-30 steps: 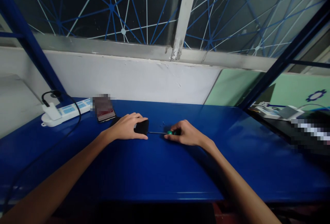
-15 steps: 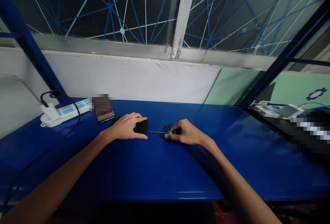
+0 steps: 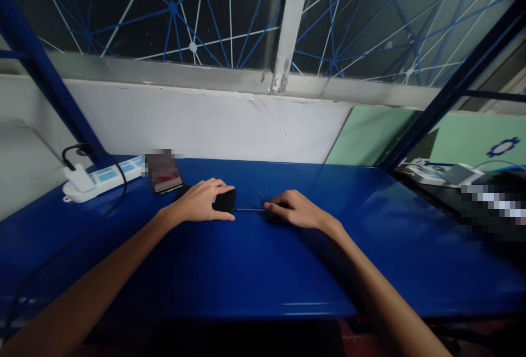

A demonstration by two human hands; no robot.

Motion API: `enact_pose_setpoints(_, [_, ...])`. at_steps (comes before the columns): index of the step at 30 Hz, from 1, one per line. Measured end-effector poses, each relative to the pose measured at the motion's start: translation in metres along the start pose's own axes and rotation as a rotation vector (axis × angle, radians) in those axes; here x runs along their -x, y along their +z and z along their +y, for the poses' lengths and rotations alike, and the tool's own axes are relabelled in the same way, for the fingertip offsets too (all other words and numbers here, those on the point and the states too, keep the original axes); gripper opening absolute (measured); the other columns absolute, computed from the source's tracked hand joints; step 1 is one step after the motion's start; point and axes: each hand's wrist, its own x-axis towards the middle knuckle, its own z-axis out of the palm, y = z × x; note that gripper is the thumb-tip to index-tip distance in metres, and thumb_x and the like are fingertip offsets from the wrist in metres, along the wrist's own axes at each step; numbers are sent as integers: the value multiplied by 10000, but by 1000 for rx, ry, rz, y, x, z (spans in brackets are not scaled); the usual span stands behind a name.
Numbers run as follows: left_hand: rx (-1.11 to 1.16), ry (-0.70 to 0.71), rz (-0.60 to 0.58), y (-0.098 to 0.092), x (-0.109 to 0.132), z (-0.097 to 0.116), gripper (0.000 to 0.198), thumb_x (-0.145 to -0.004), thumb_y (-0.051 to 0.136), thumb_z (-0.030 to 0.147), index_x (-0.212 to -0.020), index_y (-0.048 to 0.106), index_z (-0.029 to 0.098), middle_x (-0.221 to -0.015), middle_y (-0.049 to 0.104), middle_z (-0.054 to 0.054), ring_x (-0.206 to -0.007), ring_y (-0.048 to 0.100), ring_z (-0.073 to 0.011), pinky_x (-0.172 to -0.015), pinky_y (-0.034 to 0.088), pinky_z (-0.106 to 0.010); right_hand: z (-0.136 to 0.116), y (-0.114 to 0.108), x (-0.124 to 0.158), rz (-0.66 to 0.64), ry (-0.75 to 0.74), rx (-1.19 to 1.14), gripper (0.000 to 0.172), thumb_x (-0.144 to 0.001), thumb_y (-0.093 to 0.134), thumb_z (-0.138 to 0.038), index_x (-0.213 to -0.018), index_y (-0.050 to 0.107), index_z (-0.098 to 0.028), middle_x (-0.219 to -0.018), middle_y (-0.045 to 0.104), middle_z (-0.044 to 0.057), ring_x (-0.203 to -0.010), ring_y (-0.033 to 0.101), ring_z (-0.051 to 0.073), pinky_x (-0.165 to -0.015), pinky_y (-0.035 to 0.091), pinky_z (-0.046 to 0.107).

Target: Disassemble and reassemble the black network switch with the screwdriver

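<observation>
My left hand (image 3: 200,201) is wrapped over a flat black case (image 3: 224,202), thumb on its near edge and fingers on the far one, pressing it to the blue table. My right hand (image 3: 296,209) is closed around the handle of a screwdriver, and its fingers now cover the handle. The thin metal shaft of the screwdriver (image 3: 250,210) runs left, with its tip at the case's right edge. Just beyond the shaft lie several tiny screws (image 3: 258,196).
A phone (image 3: 166,179), partly pixelated, lies behind my left hand. A white power strip (image 3: 107,176) with a plugged-in charger and a black cable (image 3: 110,211) sits at the left. Blue frame posts rise at both sides of the blue table (image 3: 246,269). Dark equipment stands at the right.
The fingers of my right hand have rolled on the screwdriver, so its green handle, visible before, is now covered. My left hand and the case stay in place.
</observation>
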Motion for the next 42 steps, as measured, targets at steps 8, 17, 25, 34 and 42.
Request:
enact_pose_setpoints(8, [1, -35, -47, -4, 0, 6, 860, -759, 525, 785, -1406, 480, 221, -1302, 556, -122, -1133, 522, -310, -899, 409, -392, 9, 0, -1, -39, 8, -54, 344, -817, 629, -507, -785, 667, -167, -610, 556, -7, -537, 410, 109, -512, 250, 267])
enact_pose_setpoints(17, [2, -41, -57, -4, 0, 7, 863, -758, 515, 788, -1420, 463, 236, -1321, 545, -129, -1140, 517, -325, -899, 408, -412, 7, 6, -2, 14, 39, -97, 377, -721, 748, -468, -786, 481, -210, -618, 486, -51, -541, 404, 101, -511, 264, 247])
enact_pose_setpoints(25, [-1, -41, -65, -5, 0, 8, 863, -760, 507, 788, -1416, 462, 229, -1323, 546, -127, -1151, 507, -329, -907, 408, -422, 5, 3, -1, -21, 26, -37, 521, -900, 467, -617, -632, 554, -179, -543, 443, -22, -493, 338, 95, -505, 222, 290])
enact_pose_setpoints(34, [-6, -43, -79, -6, 0, 8, 869, -768, 501, 783, -1423, 455, 214, -1346, 531, -134, -1172, 497, -334, -936, 394, -430, 10, 4, -3, 65, -6, 9, 319, -719, 749, -441, -780, 557, -193, -693, 565, -10, -597, 467, 122, -524, 287, 260])
enact_pose_setpoints(42, [5, -37, -69, -6, 1, 9, 859, -768, 498, 781, -1431, 452, 236, -1341, 536, -131, -1154, 504, -334, -928, 402, -435, 8, 4, -3, 35, -17, -77, 296, -729, 754, -378, -778, 523, -199, -659, 544, -38, -572, 436, 101, -527, 281, 247])
